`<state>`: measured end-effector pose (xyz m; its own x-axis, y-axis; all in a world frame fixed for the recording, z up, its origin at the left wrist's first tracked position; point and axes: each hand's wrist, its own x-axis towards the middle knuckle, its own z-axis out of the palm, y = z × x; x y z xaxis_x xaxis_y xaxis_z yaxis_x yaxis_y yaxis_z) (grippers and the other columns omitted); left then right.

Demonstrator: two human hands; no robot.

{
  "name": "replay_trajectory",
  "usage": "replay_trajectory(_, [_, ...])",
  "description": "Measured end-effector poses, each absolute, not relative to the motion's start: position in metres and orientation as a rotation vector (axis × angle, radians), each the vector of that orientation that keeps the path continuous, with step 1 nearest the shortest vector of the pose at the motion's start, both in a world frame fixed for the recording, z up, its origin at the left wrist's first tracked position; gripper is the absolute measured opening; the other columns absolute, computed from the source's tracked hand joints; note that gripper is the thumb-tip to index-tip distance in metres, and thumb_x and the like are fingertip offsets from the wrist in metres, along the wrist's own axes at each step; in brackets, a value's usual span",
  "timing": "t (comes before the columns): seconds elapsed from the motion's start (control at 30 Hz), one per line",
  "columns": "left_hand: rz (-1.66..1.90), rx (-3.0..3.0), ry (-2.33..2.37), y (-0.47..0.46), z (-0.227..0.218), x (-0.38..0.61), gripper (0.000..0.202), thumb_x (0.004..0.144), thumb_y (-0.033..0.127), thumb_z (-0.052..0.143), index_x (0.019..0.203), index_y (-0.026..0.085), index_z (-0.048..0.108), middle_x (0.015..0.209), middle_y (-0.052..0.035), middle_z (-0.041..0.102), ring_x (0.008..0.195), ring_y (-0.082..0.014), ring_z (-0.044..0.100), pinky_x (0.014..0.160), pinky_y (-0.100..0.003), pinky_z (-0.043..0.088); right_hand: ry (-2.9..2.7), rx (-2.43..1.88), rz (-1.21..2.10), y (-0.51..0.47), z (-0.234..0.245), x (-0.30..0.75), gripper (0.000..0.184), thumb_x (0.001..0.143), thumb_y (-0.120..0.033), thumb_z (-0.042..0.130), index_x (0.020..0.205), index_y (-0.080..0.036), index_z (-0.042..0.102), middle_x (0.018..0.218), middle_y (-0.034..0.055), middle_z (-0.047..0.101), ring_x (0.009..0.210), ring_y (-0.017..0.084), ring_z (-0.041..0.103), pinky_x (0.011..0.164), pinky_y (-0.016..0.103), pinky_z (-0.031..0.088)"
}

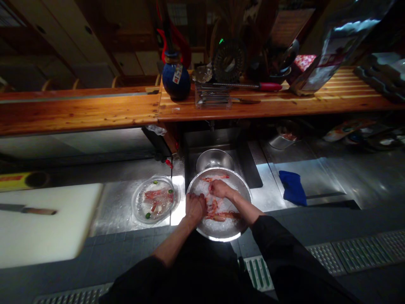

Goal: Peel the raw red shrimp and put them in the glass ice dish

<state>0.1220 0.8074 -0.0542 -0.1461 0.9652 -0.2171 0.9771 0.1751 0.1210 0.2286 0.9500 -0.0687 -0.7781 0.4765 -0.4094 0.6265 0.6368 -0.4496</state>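
Observation:
A wide metal bowl (245, 181) holds crushed ice with several orange-red prawns (221, 216) on it. Inside its left part is my left hand (195, 207), fingers curled down beside the prawns; their tips are partly hidden. My right hand (219, 188) is closed above the ice near the bowl's middle, close to a prawn lying at the far side. What either hand grips is too small and hidden to make out. Left of the bowl stands a round clear plastic-covered dish (136, 207) with reddish seafood pieces and small green items.
Behind the bowl, another metal bowl (215, 153) sits in the sink (249, 164). A knife (39, 210) lies on the white cutting board (63, 236) at left. A blue cloth (292, 185) rests on the steel counter at right. A wooden ledge (120, 107) carries a blue vase (176, 78) and utensils.

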Motion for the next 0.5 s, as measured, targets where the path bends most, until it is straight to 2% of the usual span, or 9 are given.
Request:
replay_trajectory(0.1, [-0.071,1.939,2.175,0.807,-0.057,0.118,0.029,0.093,0.025,0.042,0.093,0.011,0.067,0.086,-0.0145,0.071,0.097,-0.0302,0.060,0.095,-0.045,0.030,2.619,0.943,-0.852,0.947,-0.067,0.230,0.016,0.086,-0.015,0.055,0.090,-0.012,0.070,0.090,0.0072,0.071,0.080,0.015,0.063,0.072,0.024,0.044])
replay_trajectory(0.2, [-0.086,1.992,2.133,0.810,-0.061,0.114,0.033,0.095,0.027,0.040,0.090,0.011,0.068,0.086,-0.0146,0.072,0.097,-0.0302,0.060,0.098,-0.045,0.030,2.633,0.988,-0.842,0.947,-0.064,0.233,0.016,0.085,-0.018,0.055,0.089,-0.013,0.070,0.090,0.0078,0.071,0.079,0.016,0.063,0.070,0.023,0.042])
replay_trajectory(0.3, [-0.097,2.026,2.099,0.810,-0.061,0.111,0.032,0.095,0.029,0.042,0.088,0.013,0.069,0.084,-0.0129,0.072,0.095,-0.0280,0.060,0.099,-0.043,0.031,2.668,1.087,-0.810,0.948,-0.058,0.243,0.024,0.088,-0.025,0.056,0.105,-0.013,0.066,0.101,0.0109,0.070,0.088,0.020,0.063,0.074,0.025,0.043])
replay_trajectory(0.4, [-0.105,2.025,2.127,0.803,-0.054,0.111,0.028,0.092,0.034,0.051,0.092,0.013,0.069,0.090,-0.0137,0.070,0.097,-0.0302,0.058,0.097,-0.045,0.033,2.724,1.210,-0.750,0.941,-0.049,0.263,0.033,0.094,-0.022,0.042,0.120,-0.008,0.057,0.115,0.0164,0.064,0.100,0.022,0.059,0.084,0.029,0.042])
replay_trajectory(0.5, [-0.098,1.999,2.203,0.791,-0.044,0.114,0.030,0.091,0.038,0.052,0.101,0.013,0.066,0.100,-0.0153,0.066,0.102,-0.0338,0.053,0.090,-0.046,0.037,2.794,1.066,-0.758,0.926,-0.044,0.282,0.029,0.095,-0.017,0.038,0.109,-0.014,0.063,0.106,0.0109,0.065,0.100,0.021,0.056,0.090,0.030,0.039])
